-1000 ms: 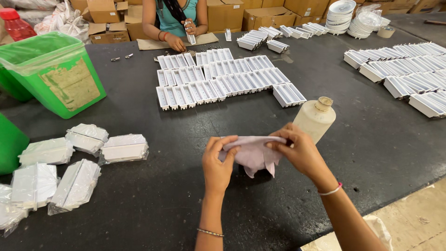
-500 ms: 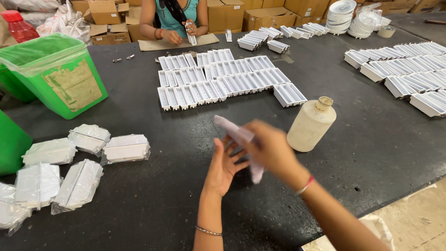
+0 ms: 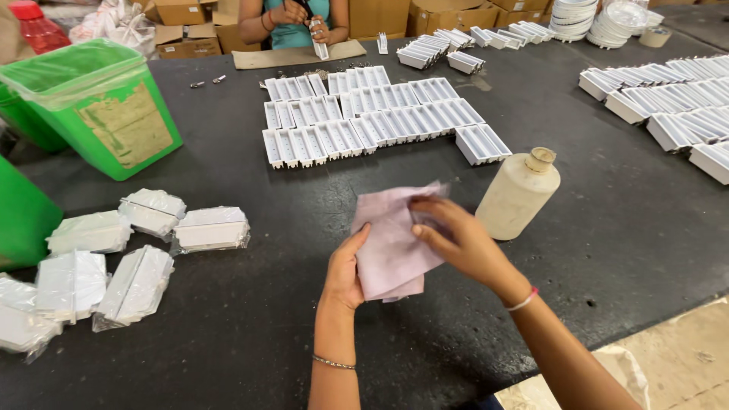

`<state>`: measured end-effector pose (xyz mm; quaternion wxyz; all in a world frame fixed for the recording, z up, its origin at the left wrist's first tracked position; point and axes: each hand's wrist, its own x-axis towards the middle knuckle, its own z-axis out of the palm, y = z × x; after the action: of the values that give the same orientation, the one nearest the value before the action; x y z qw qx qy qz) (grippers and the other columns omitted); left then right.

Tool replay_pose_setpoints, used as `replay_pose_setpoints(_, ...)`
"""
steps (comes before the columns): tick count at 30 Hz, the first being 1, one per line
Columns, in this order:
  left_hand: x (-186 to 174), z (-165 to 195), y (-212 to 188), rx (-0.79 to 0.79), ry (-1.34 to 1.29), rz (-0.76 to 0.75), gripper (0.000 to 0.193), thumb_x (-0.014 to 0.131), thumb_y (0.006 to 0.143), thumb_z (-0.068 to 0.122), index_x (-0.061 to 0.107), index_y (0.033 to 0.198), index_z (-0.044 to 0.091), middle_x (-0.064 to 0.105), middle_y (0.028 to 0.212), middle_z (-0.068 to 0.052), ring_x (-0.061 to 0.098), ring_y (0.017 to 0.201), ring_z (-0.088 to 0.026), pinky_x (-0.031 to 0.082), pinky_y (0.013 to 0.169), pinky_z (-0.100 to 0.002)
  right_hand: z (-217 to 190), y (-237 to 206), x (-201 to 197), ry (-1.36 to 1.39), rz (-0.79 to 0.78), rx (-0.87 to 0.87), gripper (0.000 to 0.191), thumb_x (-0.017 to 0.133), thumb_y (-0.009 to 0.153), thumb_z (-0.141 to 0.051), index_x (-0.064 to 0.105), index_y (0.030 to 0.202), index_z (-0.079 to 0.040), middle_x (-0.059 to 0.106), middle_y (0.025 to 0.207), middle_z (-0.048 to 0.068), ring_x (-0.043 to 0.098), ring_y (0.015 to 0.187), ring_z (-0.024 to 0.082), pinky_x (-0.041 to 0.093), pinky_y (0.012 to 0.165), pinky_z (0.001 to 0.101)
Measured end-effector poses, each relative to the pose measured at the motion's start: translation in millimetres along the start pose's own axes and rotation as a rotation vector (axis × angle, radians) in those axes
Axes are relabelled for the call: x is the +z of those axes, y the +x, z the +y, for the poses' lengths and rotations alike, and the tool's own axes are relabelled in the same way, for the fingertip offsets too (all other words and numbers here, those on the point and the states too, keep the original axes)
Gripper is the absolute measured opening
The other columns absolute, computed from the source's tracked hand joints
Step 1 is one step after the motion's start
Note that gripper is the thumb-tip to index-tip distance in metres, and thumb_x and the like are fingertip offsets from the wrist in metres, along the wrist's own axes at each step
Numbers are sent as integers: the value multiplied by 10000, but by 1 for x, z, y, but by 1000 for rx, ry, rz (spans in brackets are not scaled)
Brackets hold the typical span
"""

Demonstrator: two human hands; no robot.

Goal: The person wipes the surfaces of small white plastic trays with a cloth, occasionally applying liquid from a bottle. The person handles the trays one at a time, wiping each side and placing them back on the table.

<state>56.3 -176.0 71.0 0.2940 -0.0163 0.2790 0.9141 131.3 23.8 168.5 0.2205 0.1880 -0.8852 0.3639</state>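
L hand & R hand — both grips pinching pink cloth, beside bottle.

You hold a pale pink soft cloth; beside it a cream plastic bottle; upper left, a bright green plastic bin.

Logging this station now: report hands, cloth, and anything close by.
Left hand and right hand both hold the pale pink cloth above the black table. Cream bottle upright just right of it, not touching.
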Motion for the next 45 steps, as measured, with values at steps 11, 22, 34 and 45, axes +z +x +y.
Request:
replay_pose_setpoints(11,14,16,-15,139,229,-22,690,776,826,298,535,1427,60,659,1280,-124,650,1157,-230,555,960,-370,39,-14,40,399,-13,536,242,787,871,-190,659,962,-6,684,839,16,606,763,67,520,669,242)
replay_pose_setpoints(22,-22,16,6,198,284,118,613,763,872,312,589,1359,-17,709,1227,-131,687,1108,-194,576,918,-321,51,-14,26,350,-62,661,329,796,831,-302,644,940,-32,711,774,30,636,652,91,518,564,214)
replay_pose_setpoints(34,-9,14,-3,73,366,99,468,690,882,217,603,1280,-13,717,1131,-137,713,998,-201,593,859,-343,22,-28,11,-141,154,481,371,718,885,-300,634,1140,-44,731,952,106,711,832,222,576,758,355)
replay_pose_setpoints(45,-21,0,15,-34,87,67,429,676,868,250,632,1218,6,718,1093,-132,702,979,-256,581,907,-400,47,-26,84,924,-21,807,504,486,1025,-418,626,1331,-42,706,1242,62,648,1099,131,506,978,307)
